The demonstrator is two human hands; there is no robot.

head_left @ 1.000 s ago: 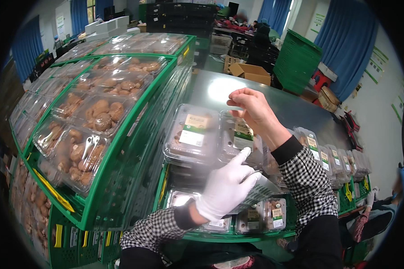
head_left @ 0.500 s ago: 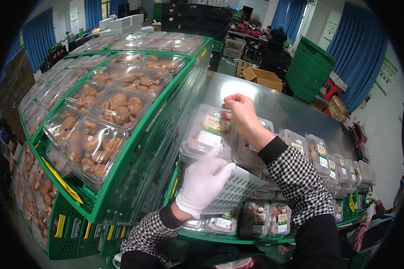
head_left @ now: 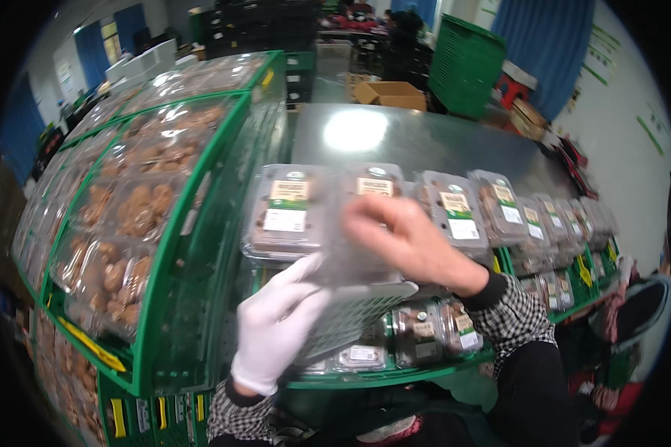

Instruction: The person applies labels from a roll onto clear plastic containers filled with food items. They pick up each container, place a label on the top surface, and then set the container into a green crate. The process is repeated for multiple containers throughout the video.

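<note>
The clear plastic clamshell pack of brown mushrooms with a paper label (head_left: 369, 223) is between the two hands, in front of the person's chest and above the green plastic crate (head_left: 365, 372). It is probably light, and its thin walls look easy to bend or crack if pressed hard. The smooth plastic may also be slippery, and the mushrooms inside bruise easily. The better places to hold are the rim and the corners, where the shell is stiffer, not the flat lid.

The right hand (head_left: 410, 242), bare, lies on top of the pack with fingers curled over its near edge; the picture is blurred here, but it seems closed on the pack. The left hand (head_left: 279, 328), in a white glove, is lower and nearer to the body. Its fingers reach up to the lower left corner of the pack and seem to touch it from below. I cannot tell if it really grips.

Just beyond the left hand stands a similar labelled pack (head_left: 287, 212). To the right of the right hand runs a row of labelled mushroom packs (head_left: 499, 205). Far to the left of the gloved hand are stacked green crates of wrapped mushroom trays (head_left: 138, 216).
</note>
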